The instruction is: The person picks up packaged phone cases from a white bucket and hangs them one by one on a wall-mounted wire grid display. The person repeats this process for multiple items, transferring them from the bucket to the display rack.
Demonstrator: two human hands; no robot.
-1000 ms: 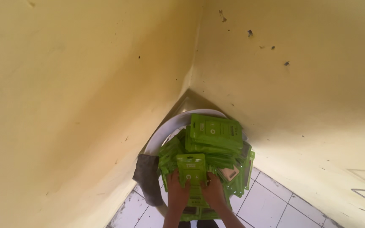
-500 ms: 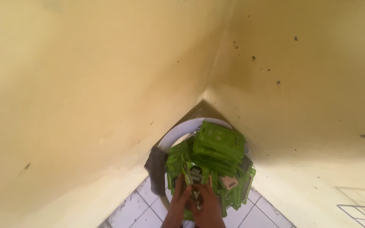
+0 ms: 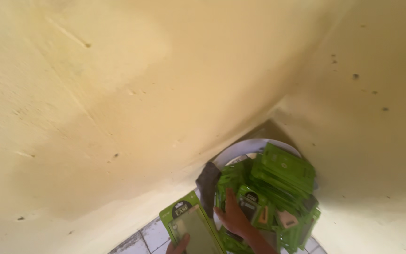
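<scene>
Down in the corner where two yellow walls (image 3: 118, 94) met, a white basin (image 3: 240, 149) was heaped with green packaged cases (image 3: 283, 183). The left hand (image 3: 180, 245), mostly cut off at the frame's lower edge, had its fingers closed round the bottom of one green package (image 3: 191, 226), held out over the tiled floor (image 3: 142, 237) just beside the basin. The right hand (image 3: 233, 216) lay spread and open on the heap, gripping nothing that could be seen. To do this well, it seemed wise to steady the pile with that flat hand, since the top packs sat tilted and loose.
</scene>
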